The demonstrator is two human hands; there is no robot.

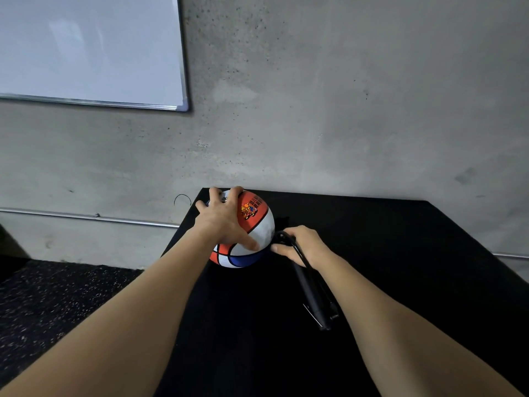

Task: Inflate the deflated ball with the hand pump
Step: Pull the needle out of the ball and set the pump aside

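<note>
Black table (400, 282) nearly swallows black pump (315, 296); left hand (226, 222) clasps ball (257, 224), right hand (300, 247) pinches hose (282, 234).

Both forearms are bare from the near edge of the view up to the wrists, with no sleeve showing on either. The left hand (226, 222) and right hand (300, 247) are bare too: no glove, ring, watch or band is visible. The fingernails that show are short and unpainted.
</note>
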